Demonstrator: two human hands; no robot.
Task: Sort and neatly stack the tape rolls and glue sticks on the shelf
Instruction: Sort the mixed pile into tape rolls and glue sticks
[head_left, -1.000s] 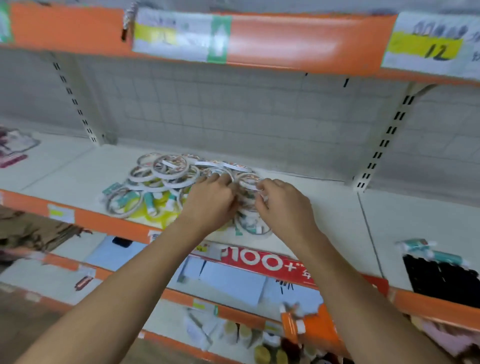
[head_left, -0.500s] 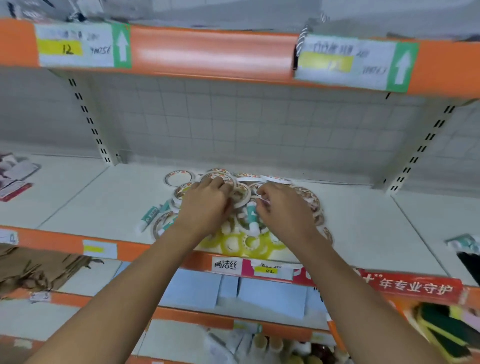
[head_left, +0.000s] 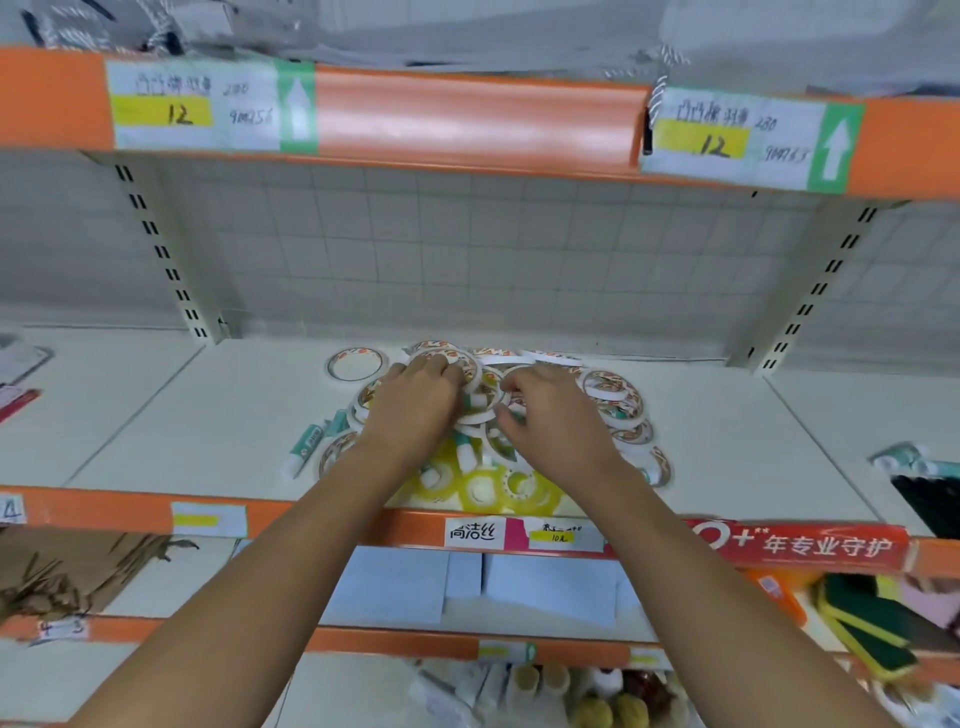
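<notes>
While palm-down — L hand (head_left: 415, 404), R hand (head_left: 553, 422)

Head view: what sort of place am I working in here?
Most likely a retail shop aisle, possibly its stockroom: orange-edged shelves carry handwritten price labels, slotted uprights stand against a grid back panel, and loose tape rolls and glue sticks lie as stock.

left hand (head_left: 415, 402) and right hand (head_left: 553, 421) outstretched, fingers (head_left: 439, 370) curled.
</notes>
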